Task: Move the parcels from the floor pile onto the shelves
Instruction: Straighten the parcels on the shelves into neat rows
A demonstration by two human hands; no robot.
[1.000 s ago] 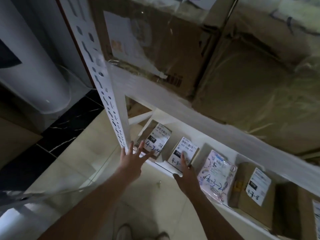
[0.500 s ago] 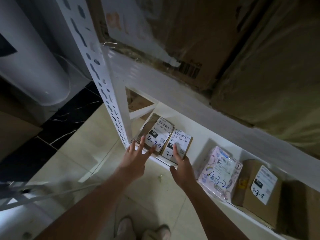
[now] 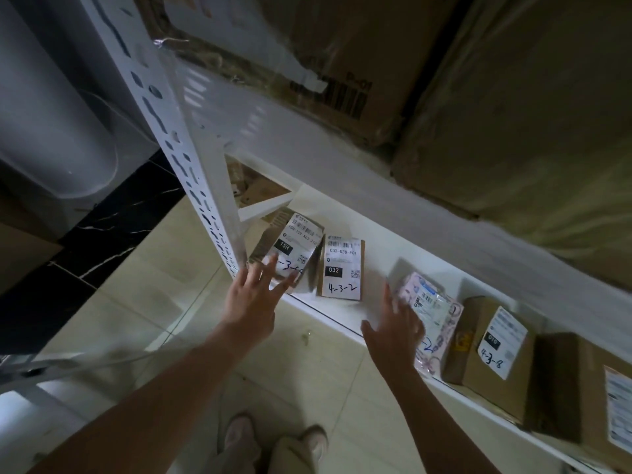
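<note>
A low white shelf (image 3: 342,323) carries a row of labelled parcels. At its left end leans a small brown box with a "15H" label (image 3: 294,241); my left hand (image 3: 254,295) lies against its lower edge with fingers spread and straight. Beside it stands a small box marked "032" and "4-3-2" (image 3: 342,268), untouched. My right hand (image 3: 393,330), fingers straight and blurred, is in front of a pink patterned soft parcel (image 3: 434,319). Whether it touches the pink parcel I cannot tell. Further right stands a brown box marked "4-3-8" (image 3: 492,354).
A white perforated upright (image 3: 191,165) rises just left of my left hand. Large cardboard cartons (image 3: 342,63) fill the shelf above. Another brown box (image 3: 581,388) sits at the far right. My feet (image 3: 273,443) stand on the pale tiled floor.
My right hand left the "032" box and moved right to the pink parcel. The "032" box now stands close beside the "15H" box. My left hand stays at the "15H" box.
</note>
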